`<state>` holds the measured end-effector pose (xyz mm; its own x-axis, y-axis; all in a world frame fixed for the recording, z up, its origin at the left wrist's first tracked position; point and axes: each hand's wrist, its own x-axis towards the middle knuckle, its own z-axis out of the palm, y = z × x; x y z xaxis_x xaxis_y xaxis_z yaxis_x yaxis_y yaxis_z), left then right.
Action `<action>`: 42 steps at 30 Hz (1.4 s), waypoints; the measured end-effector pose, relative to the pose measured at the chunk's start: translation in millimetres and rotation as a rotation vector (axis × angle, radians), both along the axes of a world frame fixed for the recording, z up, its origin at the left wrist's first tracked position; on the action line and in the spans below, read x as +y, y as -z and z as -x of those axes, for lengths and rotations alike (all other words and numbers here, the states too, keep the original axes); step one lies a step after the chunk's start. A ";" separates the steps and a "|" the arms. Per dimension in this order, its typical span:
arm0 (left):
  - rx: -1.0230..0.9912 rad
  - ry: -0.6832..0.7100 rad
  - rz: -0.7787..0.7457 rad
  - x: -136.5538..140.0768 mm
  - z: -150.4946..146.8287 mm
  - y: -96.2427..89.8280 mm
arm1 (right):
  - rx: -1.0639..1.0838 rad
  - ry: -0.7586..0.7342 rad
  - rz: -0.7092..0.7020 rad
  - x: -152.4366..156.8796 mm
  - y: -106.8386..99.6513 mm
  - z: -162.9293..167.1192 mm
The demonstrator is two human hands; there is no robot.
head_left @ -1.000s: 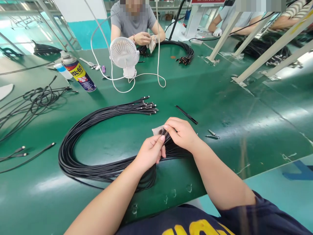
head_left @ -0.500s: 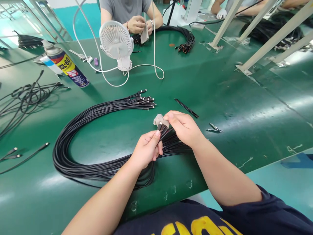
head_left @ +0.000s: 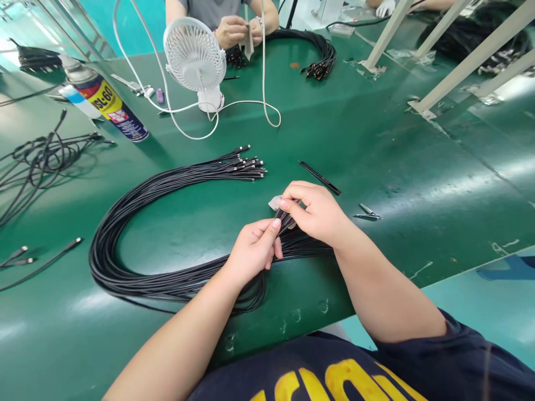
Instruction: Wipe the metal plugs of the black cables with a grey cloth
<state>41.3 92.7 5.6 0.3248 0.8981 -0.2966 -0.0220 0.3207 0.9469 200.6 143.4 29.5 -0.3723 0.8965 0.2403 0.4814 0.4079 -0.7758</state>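
Note:
A long bundle of black cables (head_left: 142, 278) lies on the green table in a wide U, one set of its connector ends (head_left: 251, 167) fanned out at the far side. My left hand (head_left: 254, 245) is closed around a few black cables, thumb on top just behind their plugs (head_left: 286, 219). Over those plugs, my right hand (head_left: 315, 211) pinches a pale grey cloth (head_left: 275, 203) between thumb and fingers. The cloth is mostly covered by the fingers, and the plug tips are hidden. More cables run under my right wrist.
Black tweezers (head_left: 320, 177) and small nippers (head_left: 368, 213) lie to the right. Farther back stand a white fan (head_left: 195, 55) with its cord and a spray can (head_left: 106, 100). Loose cables (head_left: 50, 156) lie left. Across the table, a co-worker's hands (head_left: 238, 32) hold a cloth.
My right hand has shifted down over the plugs, bringing the cloth around them; the metal tip seen before is now covered. My left hand keeps its grip. The whole view has shifted slightly.

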 end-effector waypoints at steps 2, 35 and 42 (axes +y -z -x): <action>0.008 0.001 0.019 1.1 -0.1 -1.0 | -0.081 0.013 -0.088 -0.5 3.7 1.5; -0.007 -0.029 0.025 2.1 -1.7 6.3 | -0.253 0.077 -0.134 -1.3 10.8 5.3; -0.025 -0.026 0.024 0.2 -1.7 9.3 | -0.154 0.333 -0.277 4.3 8.7 1.4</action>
